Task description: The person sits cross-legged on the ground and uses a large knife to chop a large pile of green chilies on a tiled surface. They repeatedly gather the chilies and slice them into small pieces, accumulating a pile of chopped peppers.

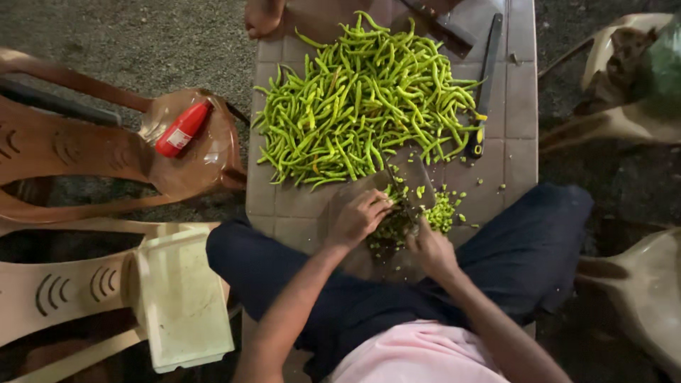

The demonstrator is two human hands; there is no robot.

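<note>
Tiled table (521, 106) fills the middle, bearing a broad heap of green chillies (362, 106) across its far half. Brown plastic chairs stand left; one chair (206, 159) carries a red bottle (182, 129), and a pale tray (183, 301) lies on another. A long knife (484, 89) rests beside the heap's right edge. Nearer the person, the left hand (357, 216) presses down on a few chillies, fingers curled over them. The right hand (430, 248) is clenched round a knife handle, blade hard to make out. Chopped pieces (441, 211) lie just beside it.
</note>
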